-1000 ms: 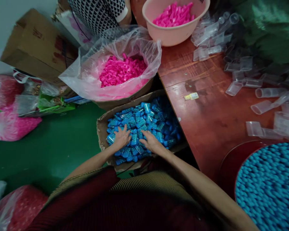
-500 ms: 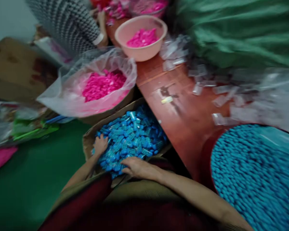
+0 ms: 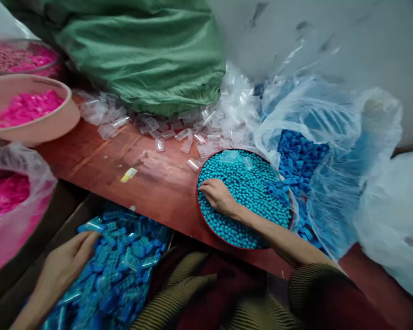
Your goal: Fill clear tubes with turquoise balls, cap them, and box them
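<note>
My left hand (image 3: 67, 259) is closed over a box of filled clear tubes (image 3: 127, 261) with blue ends and blue-green contents, its fingers pressed together. One clear tube (image 3: 92, 225) lies right at its fingertips; whether they grip it I cannot tell. On the red-brown table, my right hand (image 3: 219, 198) touches the small blue beads (image 3: 242, 229) that fill a round red basin (image 3: 206, 223). Its fingertips are bunched together, and anything between them is hidden. A few clear pieces (image 3: 230, 156) rest on top of the beads.
Empty clear tubes (image 3: 189, 140) are scattered across the table (image 3: 151, 188) below a green sack (image 3: 147, 55). Plastic bags with blue parts (image 3: 301, 158) stand beyond the basin. At left are a pale pink bowl (image 3: 60, 121) and a lined box of pink pieces (image 3: 7, 195).
My view has swung to the right. My right hand has left the box of blue tubes and moved over to the basin of beads; my left hand has stayed at the box.
</note>
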`<state>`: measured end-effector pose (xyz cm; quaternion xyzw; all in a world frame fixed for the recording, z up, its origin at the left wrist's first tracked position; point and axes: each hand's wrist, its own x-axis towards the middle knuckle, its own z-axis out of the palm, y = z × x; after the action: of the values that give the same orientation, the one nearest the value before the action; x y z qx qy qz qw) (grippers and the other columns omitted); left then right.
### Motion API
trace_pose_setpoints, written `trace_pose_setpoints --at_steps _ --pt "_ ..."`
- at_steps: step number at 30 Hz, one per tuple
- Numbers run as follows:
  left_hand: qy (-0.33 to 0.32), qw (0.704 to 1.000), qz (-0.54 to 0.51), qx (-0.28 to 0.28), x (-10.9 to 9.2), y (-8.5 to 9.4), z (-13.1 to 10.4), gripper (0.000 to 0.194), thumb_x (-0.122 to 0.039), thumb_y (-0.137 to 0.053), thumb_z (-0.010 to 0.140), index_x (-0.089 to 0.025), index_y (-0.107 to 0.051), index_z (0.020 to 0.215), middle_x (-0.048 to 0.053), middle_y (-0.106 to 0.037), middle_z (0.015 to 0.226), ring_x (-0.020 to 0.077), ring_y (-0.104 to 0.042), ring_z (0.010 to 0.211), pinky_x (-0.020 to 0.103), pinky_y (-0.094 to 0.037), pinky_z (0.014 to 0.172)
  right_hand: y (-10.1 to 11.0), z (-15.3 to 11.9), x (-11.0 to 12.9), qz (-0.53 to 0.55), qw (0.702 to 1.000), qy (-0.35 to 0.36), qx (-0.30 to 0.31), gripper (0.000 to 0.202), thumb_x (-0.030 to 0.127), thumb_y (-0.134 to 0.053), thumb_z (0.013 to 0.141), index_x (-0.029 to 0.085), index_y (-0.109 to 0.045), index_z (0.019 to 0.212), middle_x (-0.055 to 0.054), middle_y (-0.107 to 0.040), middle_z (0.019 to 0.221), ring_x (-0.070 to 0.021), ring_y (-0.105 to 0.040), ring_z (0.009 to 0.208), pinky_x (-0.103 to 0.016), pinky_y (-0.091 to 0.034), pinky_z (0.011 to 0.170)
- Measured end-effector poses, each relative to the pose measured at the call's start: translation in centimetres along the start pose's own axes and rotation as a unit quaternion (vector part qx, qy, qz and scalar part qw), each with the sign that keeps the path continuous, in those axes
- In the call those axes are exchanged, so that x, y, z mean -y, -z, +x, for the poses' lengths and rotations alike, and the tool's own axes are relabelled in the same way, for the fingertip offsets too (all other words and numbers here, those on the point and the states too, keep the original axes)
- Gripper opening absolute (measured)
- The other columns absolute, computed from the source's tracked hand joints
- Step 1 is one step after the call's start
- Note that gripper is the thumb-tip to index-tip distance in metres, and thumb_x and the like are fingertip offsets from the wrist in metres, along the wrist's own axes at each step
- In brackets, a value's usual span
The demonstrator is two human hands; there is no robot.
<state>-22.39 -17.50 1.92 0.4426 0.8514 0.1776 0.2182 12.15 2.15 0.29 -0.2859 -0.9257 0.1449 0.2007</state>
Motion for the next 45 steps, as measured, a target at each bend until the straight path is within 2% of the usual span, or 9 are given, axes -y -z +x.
trace_pose_setpoints --at_steps 5,9,13,17,21,36,41,43,45 --pt "-0.117 0.987 -0.106 -0.015 -14.7 -7.8 0.4 0.052 -0.050 -0.038 0.078 -0.017 -0.058 0.112 0.011 -0.068 0.106 0.0261 -0.065 0.095 0.040 -0.051 0.087 0.3 -0.2 -4.8 -0.106 0.993 -0.049 0.026 0.034 0.032 -0.049 0.089 0.016 -0.057 0.118 -0.015 -0.057 0.123 -0.0288 -0.042 0.122 -0.050 -0.032 0.100" --pt "-0.180 0.972 -0.135 0.060 -20.4 -14.0 1.1 0.054 -0.044 -0.036 0.085 -0.010 -0.049 0.125 0.018 -0.060 0.121 0.0273 -0.059 0.109 0.044 -0.047 0.095 1.3 -2.3 -5.1 -0.112 0.988 -0.103 0.029 0.029 0.030 -0.050 0.089 0.018 -0.061 0.112 -0.014 -0.059 0.120 -0.0273 -0.049 0.115 -0.046 -0.039 0.092" --pt "-0.204 0.973 -0.098 0.035 -21.3 -16.1 2.0 0.051 -0.034 -0.038 0.086 -0.011 -0.044 0.131 0.017 -0.057 0.125 0.0299 -0.056 0.113 0.048 -0.044 0.097 3.1 -7.0 -4.4 -0.084 0.989 -0.122 -0.014 0.026 0.028 -0.048 0.090 0.022 -0.063 0.110 -0.011 -0.061 0.119 -0.0275 -0.047 0.120 -0.051 -0.034 0.098" --pt "-0.211 0.973 -0.094 0.024 -20.8 -16.0 2.6 0.049 -0.031 -0.037 0.087 -0.018 -0.043 0.134 0.012 -0.061 0.121 0.0275 -0.058 0.110 0.045 -0.048 0.094 4.5 -11.8 -3.8 -0.063 0.979 -0.144 -0.128 0.025 0.027 -0.047 0.090 0.023 -0.064 0.107 -0.009 -0.065 0.109 -0.0239 -0.052 0.115 -0.048 -0.036 0.099" --pt "-0.213 0.972 -0.087 0.040 -21.0 -15.8 3.2 0.051 -0.030 -0.038 0.086 -0.019 -0.042 0.136 0.010 -0.061 0.123 0.0271 -0.059 0.110 0.043 -0.048 0.094 4.2 -13.6 -3.2 -0.083 0.948 -0.226 -0.209 0.025 0.027 -0.046 0.090 0.020 -0.063 0.108 -0.011 -0.065 0.104 -0.0241 -0.056 0.107 -0.044 -0.043 0.093" --pt "-0.272 0.955 -0.066 0.100 -20.2 -15.0 5.2 0.050 -0.028 -0.037 0.087 -0.018 -0.042 0.136 0.010 -0.057 0.127 0.0257 -0.056 0.114 0.044 -0.045 0.098 2.1 -13.3 1.9 -0.049 0.955 -0.246 -0.159 0.023 0.020 -0.044 0.091 0.022 -0.060 0.107 -0.009 -0.064 0.104 -0.0240 -0.056 0.103 -0.045 -0.041 0.091" --pt "-0.339 0.941 -0.018 0.001 -21.3 -14.8 5.2 0.048 -0.032 -0.038 0.090 -0.015 -0.040 0.135 0.014 -0.053 0.129 0.0272 -0.050 0.118 0.046 -0.041 0.100 5.5 -10.1 -2.1 -0.063 0.961 -0.216 -0.162 0.027 0.024 -0.045 0.090 0.018 -0.059 0.113 -0.011 -0.062 0.109 -0.0227 -0.056 0.103 -0.038 -0.045 0.089" --pt "-0.393 0.919 0.021 -0.032 -23.7 -14.7 5.8 0.052 -0.031 -0.045 0.088 -0.015 -0.037 0.136 0.015 -0.048 0.133 0.0281 -0.046 0.122 0.046 -0.039 0.103 6.8 -7.8 -4.6 -0.112 0.953 -0.256 -0.113 0.035 0.025 -0.050 0.087 0.015 -0.054 0.120 -0.015 -0.057 0.119 -0.0264 -0.053 0.108 -0.039 -0.045 0.089" --pt "-0.447 0.893 0.056 -0.013 -27.0 -14.9 6.7 0.060 -0.027 -0.053 0.084 -0.015 -0.033 0.139 0.015 -0.042 0.139 0.0286 -0.039 0.127 0.045 -0.035 0.106 7.4 -5.8 -6.8 -0.169 0.932 -0.317 -0.040 0.045 0.026 -0.056 0.083 0.014 -0.050 0.126 -0.017 -0.054 0.124 -0.0304 -0.052 0.109 -0.042 -0.044 0.087"
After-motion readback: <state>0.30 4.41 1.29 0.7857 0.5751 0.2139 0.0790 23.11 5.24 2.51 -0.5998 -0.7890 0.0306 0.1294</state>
